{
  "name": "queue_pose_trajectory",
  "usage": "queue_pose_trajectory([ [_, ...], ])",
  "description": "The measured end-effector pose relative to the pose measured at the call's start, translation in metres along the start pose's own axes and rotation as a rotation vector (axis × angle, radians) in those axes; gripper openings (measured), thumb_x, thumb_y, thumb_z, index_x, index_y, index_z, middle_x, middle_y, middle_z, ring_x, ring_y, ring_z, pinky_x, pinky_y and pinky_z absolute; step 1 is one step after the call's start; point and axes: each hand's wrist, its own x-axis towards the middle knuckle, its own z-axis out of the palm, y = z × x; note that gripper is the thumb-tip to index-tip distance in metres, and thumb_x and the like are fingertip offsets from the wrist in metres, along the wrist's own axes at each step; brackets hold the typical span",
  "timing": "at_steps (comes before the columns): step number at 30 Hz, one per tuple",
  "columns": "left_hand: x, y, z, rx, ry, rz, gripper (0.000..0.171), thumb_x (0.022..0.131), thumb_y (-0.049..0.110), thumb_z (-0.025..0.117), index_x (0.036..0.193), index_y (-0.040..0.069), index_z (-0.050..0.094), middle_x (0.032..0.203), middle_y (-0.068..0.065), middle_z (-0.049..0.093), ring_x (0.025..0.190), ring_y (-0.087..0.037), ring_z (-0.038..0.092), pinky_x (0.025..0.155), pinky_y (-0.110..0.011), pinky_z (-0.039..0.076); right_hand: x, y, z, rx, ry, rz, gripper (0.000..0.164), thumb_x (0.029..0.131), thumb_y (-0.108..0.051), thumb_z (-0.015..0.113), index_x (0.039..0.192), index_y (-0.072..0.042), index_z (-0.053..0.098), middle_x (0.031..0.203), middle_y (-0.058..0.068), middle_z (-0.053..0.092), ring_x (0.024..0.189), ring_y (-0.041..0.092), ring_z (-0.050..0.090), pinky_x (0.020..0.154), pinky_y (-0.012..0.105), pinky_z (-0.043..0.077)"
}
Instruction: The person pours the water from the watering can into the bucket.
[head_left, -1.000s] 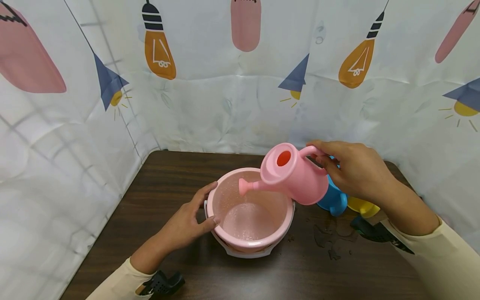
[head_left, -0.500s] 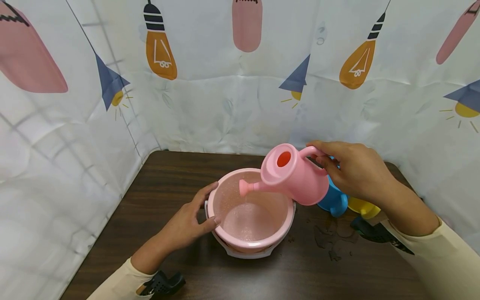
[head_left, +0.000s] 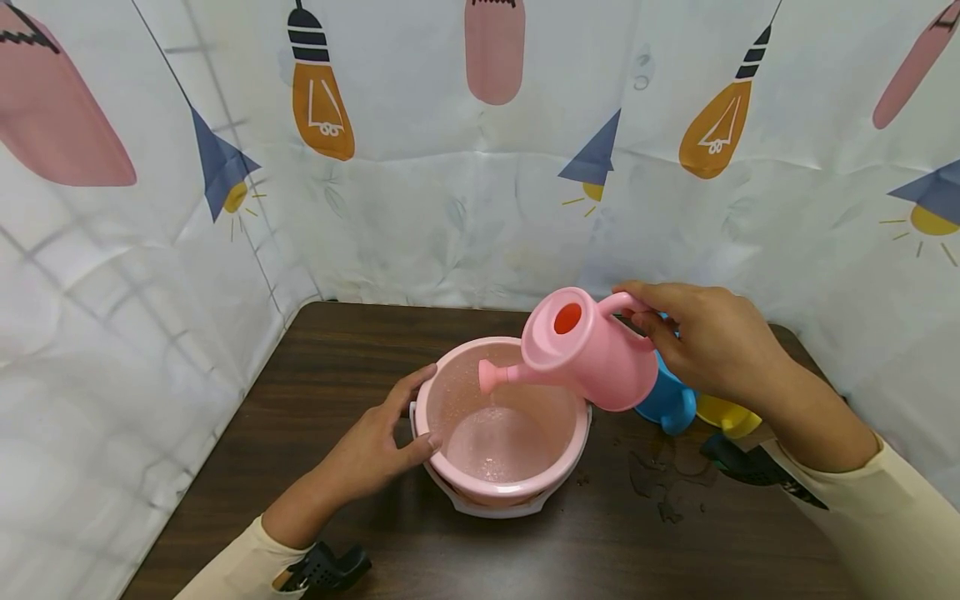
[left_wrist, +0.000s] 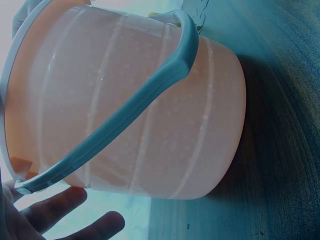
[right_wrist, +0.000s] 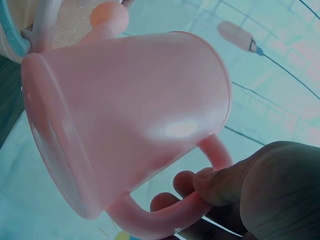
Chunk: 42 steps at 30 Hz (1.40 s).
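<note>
A pink watering can [head_left: 592,354] is tipped over a pale pink bucket [head_left: 506,490], its rose end over the opening. A thin trickle of water falls from the rose into the bucket. My right hand [head_left: 708,337] grips the can by its loop handle [right_wrist: 165,220], thumb and fingers wrapped round it. On the bucket's left side my left hand [head_left: 367,446] rests at the rim with thumb and forefinger spread. Its other fingers extend along the outer wall in the left wrist view. The bucket's handle [left_wrist: 120,125] hangs down its side.
Behind the right forearm stand a blue cup-like container [head_left: 666,396] and a yellow one [head_left: 726,415], both partly hidden. Water is spilled on the dark wooden table [head_left: 600,542] right of the bucket. A printed white curtain [head_left: 450,217] encloses the back and left.
Both hands, the watering can and the bucket keep almost the same positions. The water stream continues, and the view has shifted very slightly.
</note>
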Motion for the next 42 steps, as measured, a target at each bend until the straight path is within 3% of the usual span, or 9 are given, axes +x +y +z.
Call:
queue_pose_trajectory([
  [24, -0.001, -0.0005, 0.0014, -0.013, 0.003, 0.01, 0.081, 0.093, 0.041, 0.068, 0.161, 0.034, 0.025, 0.139, -0.004, 0.059, 0.123, -0.027, 0.059, 0.093, -0.055, 0.048, -0.0002, -0.0002, 0.0008, -0.009, -0.009, 0.003, 0.029, 0.093, -0.006, 0.072, 0.118, -0.019, 0.071, 0.076, -0.009, 0.058, 0.065, 0.011, 0.05, 0.054, 0.035, 0.044],
  [42, 0.0004, 0.0009, 0.0001, -0.001, -0.002, -0.01, 0.081, 0.093, 0.041, 0.068, 0.161, 0.036, 0.024, 0.138, -0.004, 0.06, 0.118, -0.024, 0.06, 0.088, -0.051, 0.049, 0.0012, -0.0009, -0.0009, -0.008, -0.018, 0.019, 0.03, 0.093, -0.006, 0.072, 0.12, -0.02, 0.072, 0.076, -0.009, 0.057, 0.066, 0.011, 0.05, 0.053, 0.036, 0.042],
])
